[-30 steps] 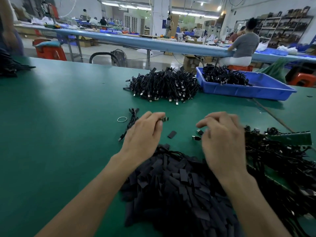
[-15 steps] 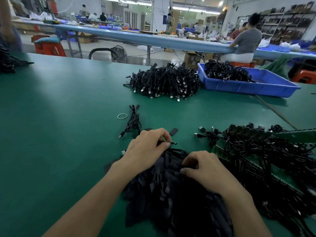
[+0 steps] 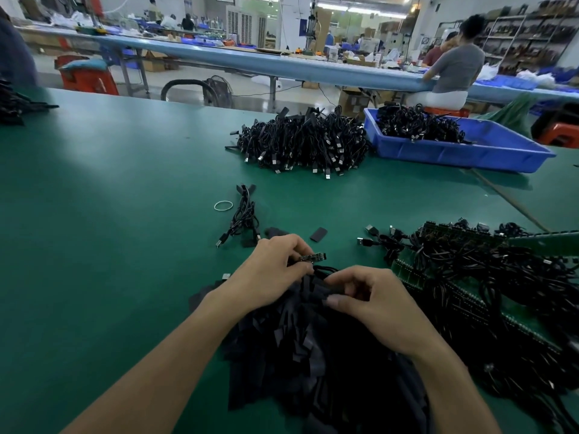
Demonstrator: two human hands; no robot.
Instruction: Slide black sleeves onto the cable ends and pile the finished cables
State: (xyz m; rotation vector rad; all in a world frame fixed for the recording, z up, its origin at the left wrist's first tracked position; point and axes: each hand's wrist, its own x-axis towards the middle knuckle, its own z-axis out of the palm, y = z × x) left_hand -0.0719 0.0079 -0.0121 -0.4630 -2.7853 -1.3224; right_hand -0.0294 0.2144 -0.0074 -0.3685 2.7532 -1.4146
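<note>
My left hand (image 3: 275, 270) pinches a cable end (image 3: 313, 257), a small bare circuit board that sticks out to the right of the fingertips. My right hand (image 3: 372, 302) hovers over the heap of flat black sleeves (image 3: 300, 355) in front of me, its fingers curled and picking at a sleeve at the heap's top. A short finished cable bundle (image 3: 242, 217) lies on the green table beyond my left hand. A big pile of black cables (image 3: 300, 142) sits farther back. Tangled cables on green boards (image 3: 488, 274) lie to my right.
A blue tray (image 3: 470, 151) with more cables stands at the back right. A rubber band (image 3: 223, 205) and a loose sleeve (image 3: 318, 234) lie on the green table (image 3: 109, 198). People sit at a long blue bench behind. More black cables lie at the far left edge (image 3: 15, 101).
My right hand has drawn back from the cables at the right to the sleeve heap and now picks at its top. My left hand has come nearer with the cable end.
</note>
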